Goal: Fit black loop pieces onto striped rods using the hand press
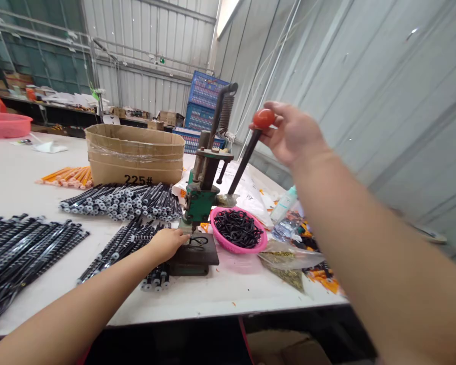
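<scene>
At the green press, right hand pinches the red knob, left hand open at its base.

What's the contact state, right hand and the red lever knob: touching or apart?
Touching. The head view shows the right hand closed on the red knob, which tops the dark lever of the bench press, with no gap between them.

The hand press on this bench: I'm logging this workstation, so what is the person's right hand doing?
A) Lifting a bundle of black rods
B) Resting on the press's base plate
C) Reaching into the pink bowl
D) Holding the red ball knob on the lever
D. The right hand holds the red ball knob at the end of the dark lever of the hand press.
</scene>
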{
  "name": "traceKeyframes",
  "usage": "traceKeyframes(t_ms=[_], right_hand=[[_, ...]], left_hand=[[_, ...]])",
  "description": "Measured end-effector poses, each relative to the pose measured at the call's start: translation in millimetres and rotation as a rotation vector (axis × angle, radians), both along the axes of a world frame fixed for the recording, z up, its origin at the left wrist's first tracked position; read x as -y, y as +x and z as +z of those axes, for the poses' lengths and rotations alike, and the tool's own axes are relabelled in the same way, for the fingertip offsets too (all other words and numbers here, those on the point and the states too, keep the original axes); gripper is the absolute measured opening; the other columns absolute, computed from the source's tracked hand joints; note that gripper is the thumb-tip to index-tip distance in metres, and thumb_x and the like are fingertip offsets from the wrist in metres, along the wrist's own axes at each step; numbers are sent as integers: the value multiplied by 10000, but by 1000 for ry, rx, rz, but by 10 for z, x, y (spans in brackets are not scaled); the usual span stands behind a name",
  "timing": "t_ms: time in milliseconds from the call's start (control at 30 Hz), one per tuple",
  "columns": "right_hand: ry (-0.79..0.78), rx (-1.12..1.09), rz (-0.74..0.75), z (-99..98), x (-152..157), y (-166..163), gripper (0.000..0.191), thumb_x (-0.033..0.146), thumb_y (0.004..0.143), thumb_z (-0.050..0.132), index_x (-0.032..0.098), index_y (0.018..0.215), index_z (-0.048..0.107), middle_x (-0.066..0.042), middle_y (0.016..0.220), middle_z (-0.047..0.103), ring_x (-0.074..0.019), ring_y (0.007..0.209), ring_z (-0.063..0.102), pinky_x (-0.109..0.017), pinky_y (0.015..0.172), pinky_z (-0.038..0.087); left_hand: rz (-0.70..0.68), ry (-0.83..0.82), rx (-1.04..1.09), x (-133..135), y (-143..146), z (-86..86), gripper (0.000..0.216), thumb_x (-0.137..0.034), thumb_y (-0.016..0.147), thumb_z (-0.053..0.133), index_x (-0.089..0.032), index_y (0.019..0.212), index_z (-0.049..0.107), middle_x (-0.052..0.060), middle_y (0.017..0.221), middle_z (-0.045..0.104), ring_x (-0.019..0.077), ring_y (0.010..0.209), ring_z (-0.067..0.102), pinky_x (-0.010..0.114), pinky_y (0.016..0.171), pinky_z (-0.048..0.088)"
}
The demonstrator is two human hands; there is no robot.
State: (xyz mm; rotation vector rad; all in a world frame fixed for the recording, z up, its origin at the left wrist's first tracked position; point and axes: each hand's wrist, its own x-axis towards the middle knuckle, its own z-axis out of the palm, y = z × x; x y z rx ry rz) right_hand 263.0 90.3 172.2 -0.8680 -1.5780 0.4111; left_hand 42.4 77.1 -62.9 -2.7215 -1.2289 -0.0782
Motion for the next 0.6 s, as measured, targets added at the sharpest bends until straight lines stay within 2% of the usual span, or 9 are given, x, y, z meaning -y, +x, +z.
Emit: traceKeyframes(t_ms=[67, 100, 167, 233, 267, 367, 467, 533, 600], right_hand=[[-115, 50, 85, 76, 190, 160, 577, 206, 755, 18, 23, 837, 558, 50, 706, 575, -29, 701, 557, -267, 578, 367], [-165, 116, 117, 52, 351, 216, 537, 224, 753, 64, 24, 840, 555, 75, 611, 563, -5, 605, 550, -263, 549, 359], [-295, 400, 206, -63, 728, 262, 347, 300, 721, 327, 92, 829, 583, 91, 491, 555, -9, 490, 543, -243, 520, 380], [-406, 801, 310, -229, 1072, 205, 205, 293, 610, 552, 191, 773, 622, 52, 523, 603, -49, 509, 566, -225, 513, 424], [-407, 983, 360, -332, 1202, 141, 184, 279, 589, 589, 226, 760, 630, 24, 587, 626, -65, 554, 572, -221, 523, 436], [-182, 1376, 501, -761, 1385, -108, 146, 211, 644, 550, 264, 758, 626, -13, 644, 622, -100, 630, 543, -248, 572, 401], [26, 1652, 609, -1311, 1332, -292, 61, 194, 611, 565, 221, 649, 603, -16, 550, 593, -125, 557, 494, -283, 549, 329], [60, 1757, 622, -1606, 1249, -347, 42, 220, 583, 593, 195, 613, 579, -11, 537, 589, -126, 515, 474, -288, 531, 302], [61, 1780, 625, -1753, 1183, -361, 65, 231, 574, 600, 185, 607, 567, -5, 535, 587, -127, 505, 467, -289, 528, 294]], left_hand=[[-8, 6, 11, -6, -4, -8, 351, -112, 720, 375, -227, 1019, 517, 63, 796, 595, 186, 681, 565, 280, 596, 411], [-14, 6, 19, -13, -7, -13, 343, -121, 722, 374, -228, 1013, 522, 64, 793, 596, 189, 677, 564, 281, 593, 409], [-29, 3, 35, -33, -15, -23, 328, -135, 726, 376, -231, 999, 531, 63, 790, 599, 188, 676, 563, 279, 594, 405], [-46, -6, 46, -60, -23, -28, 323, -134, 726, 379, -236, 989, 536, 61, 800, 601, 183, 681, 562, 273, 599, 401], [-55, -11, 48, -72, -27, -29, 323, -130, 724, 380, -236, 986, 537, 59, 804, 603, 182, 685, 561, 270, 602, 399], [-81, -26, 47, -101, -33, -26, 322, -128, 724, 383, -234, 988, 534, 59, 809, 604, 184, 704, 558, 268, 607, 394], [-101, -39, 45, -113, -37, -24, 315, -140, 730, 385, -233, 993, 531, 57, 800, 602, 183, 719, 555, 265, 612, 391], [-111, -44, 47, -115, -39, -23, 309, -150, 734, 384, -232, 993, 530, 56, 801, 600, 183, 721, 554, 264, 613, 390], [-121, -46, 48, -115, -39, -21, 303, -154, 735, 382, -229, 987, 533, 60, 803, 599, 187, 716, 556, 269, 607, 392]])
